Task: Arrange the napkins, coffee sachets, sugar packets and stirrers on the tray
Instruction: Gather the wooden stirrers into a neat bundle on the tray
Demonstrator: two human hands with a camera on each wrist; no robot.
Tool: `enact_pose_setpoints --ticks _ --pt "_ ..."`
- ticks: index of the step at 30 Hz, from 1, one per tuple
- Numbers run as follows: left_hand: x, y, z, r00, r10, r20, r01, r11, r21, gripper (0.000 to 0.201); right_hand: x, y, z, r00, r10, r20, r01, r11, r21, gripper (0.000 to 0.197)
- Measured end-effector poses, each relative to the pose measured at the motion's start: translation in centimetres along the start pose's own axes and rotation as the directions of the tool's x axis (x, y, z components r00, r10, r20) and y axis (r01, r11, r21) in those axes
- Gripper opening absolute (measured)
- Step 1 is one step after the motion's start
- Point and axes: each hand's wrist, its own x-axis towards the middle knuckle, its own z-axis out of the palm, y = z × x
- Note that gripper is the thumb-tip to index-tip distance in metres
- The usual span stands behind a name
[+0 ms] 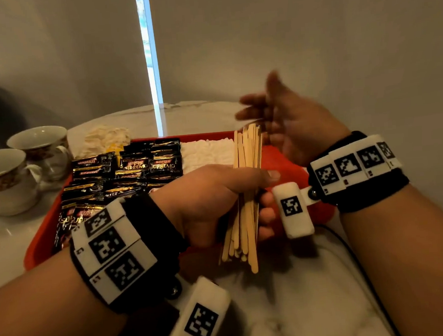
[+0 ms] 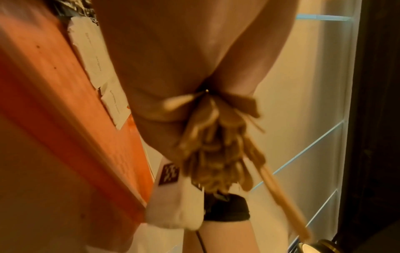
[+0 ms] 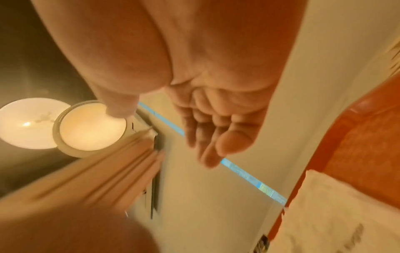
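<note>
Hidden, cropped and blurred parts around the red plastic tray (image 1: 43,243)

In the head view we see the near rim of the tray covered by the left hand (image 1: 212,202) and its wristband, and that hand's fist hides the middle of the bundle of flat wooden stirrers (image 1: 245,150). The right hand (image 1: 288,126) above the tray's far right corner is smeared by motion, its fingertips indistinct. We cannot read most print on the black coffee sachets (image 1: 136,166) in the tray, and left of the tray the nearer white china cup (image 1: 3,180) is cut by the edge.
</note>
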Motion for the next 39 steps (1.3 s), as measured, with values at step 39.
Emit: enact_pose_setpoints --ticks 39 --pt "0.0 0.1 -0.1 0.999 0.040 0.012 -0.039 0.999 -0.037 0.019 -0.3 0.1 0.9 0.995 -0.079 0.066 0.070 0.988 0.140 0.080"
